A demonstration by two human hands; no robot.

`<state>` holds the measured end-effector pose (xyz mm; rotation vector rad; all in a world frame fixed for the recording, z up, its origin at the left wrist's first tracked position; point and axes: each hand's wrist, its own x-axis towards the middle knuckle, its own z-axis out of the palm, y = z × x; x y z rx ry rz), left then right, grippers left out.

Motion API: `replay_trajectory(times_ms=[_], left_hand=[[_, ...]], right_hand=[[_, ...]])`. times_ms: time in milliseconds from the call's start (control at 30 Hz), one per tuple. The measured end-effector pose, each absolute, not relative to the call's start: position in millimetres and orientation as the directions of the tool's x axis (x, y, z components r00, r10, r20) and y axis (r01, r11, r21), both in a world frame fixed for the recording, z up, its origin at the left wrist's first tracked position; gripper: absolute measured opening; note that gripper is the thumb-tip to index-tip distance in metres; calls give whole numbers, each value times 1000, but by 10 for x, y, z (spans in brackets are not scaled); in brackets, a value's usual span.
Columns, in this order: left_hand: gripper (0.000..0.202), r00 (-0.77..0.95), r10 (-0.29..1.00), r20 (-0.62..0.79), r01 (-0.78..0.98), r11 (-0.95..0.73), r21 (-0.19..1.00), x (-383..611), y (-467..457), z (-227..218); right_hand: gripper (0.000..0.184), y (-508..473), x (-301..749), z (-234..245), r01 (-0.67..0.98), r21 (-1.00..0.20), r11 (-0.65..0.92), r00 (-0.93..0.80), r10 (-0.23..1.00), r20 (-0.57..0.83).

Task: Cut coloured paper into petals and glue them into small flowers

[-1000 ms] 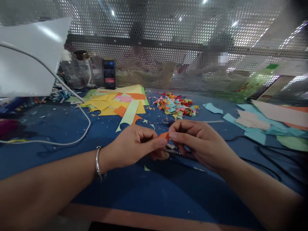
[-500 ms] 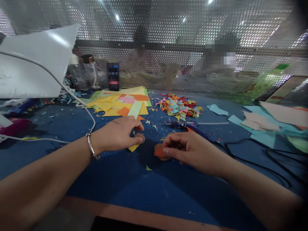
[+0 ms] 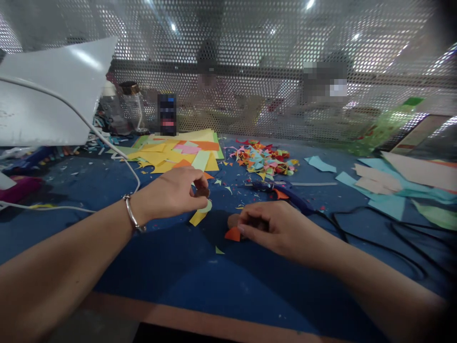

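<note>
While the right hand (image 3: 285,226) is low over the blue surface (image 3: 214,281), we see at its thumb tip the orange paper piece (image 3: 233,234), a small wedge. Its visible corner points to the left and a little toward the near edge; its long axis seems to lie nearly crosswise, but part is hidden, so we cannot tell its full length. The right fingers are curled and brought close to the thumb, which pinches the piece. Just above it we notice a brownish shape, which we cannot identify.

Our left hand (image 3: 171,193) is farther to the left, with fingers bent and a gap between thumb and forefinger. Below its thumb tip is a pale green piece (image 3: 206,206), next to the yellow strip (image 3: 197,218), whose long axis slants from lower left to upper right. Whether these fingers grip the pale piece, we cannot tell.

A green triangle (image 3: 219,250) lies nearer to us, between the hands. Beyond the right hand we find a dark blue tool (image 3: 302,202).
</note>
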<state>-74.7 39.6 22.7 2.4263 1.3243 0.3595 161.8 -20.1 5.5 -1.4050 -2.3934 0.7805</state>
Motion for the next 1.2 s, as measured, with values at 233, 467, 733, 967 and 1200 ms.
replay_trajectory(times_ms=[233,467,733,967,1200], left_hand=[[32,536,843,51,828,-536,164,-780,357,227],[25,604,797,3,775,-589,231,-755,343,167],[10,576,816,-51,732,-487,476,-702,425,199],[14,504,864,-6,443,-252,860,-612,366,246],[19,520,854,28,493,-326,806,-565,247,152]], right_hand=[[16,-220,1615,79,738,-552,389,-506,860,-70],[11,-234,1612,65,713,-568,412,-526,850,-43],[12,-242,1611,80,682,-599,420,-520,854,9],[17,-242,1628,89,663,-601,446,-439,882,170],[18,-232,1638,94,688,-528,498,-416,867,275]])
